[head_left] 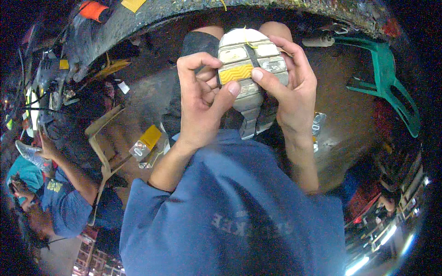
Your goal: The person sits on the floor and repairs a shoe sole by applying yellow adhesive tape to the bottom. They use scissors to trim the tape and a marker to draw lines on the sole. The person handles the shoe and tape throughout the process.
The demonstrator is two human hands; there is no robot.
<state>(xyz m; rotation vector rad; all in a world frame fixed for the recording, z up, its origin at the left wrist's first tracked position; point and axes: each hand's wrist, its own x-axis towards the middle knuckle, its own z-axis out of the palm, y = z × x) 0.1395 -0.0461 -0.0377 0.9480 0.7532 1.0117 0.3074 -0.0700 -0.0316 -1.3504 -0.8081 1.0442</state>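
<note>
A shoe [232, 37] is held sole up above my knees, its toe end away from me and its narrower middle toward my body. The worn sole is off-white and grey, with several tread blocks. One yellow zigzag tread piece [235, 73] fills a space on its left side. My left hand [200, 89] pinches the shoe's left edge beside that yellow piece, its thumb tip just below it. My right hand [294, 85] wraps the right edge, the thumb pressing on the sole at the yellow piece's right end. A thin yellow strand [248, 41] lies across the toe.
A cluttered workbench [152, 30] curves along the far side, with an orange spool [93, 11]. A green plastic chair [382, 69] stands right, a beige chair [103, 161] left. A yellow-and-silver package [149, 138] lies low at left. Far left, a co-worker [66, 202] holds a grey shoe [34, 155].
</note>
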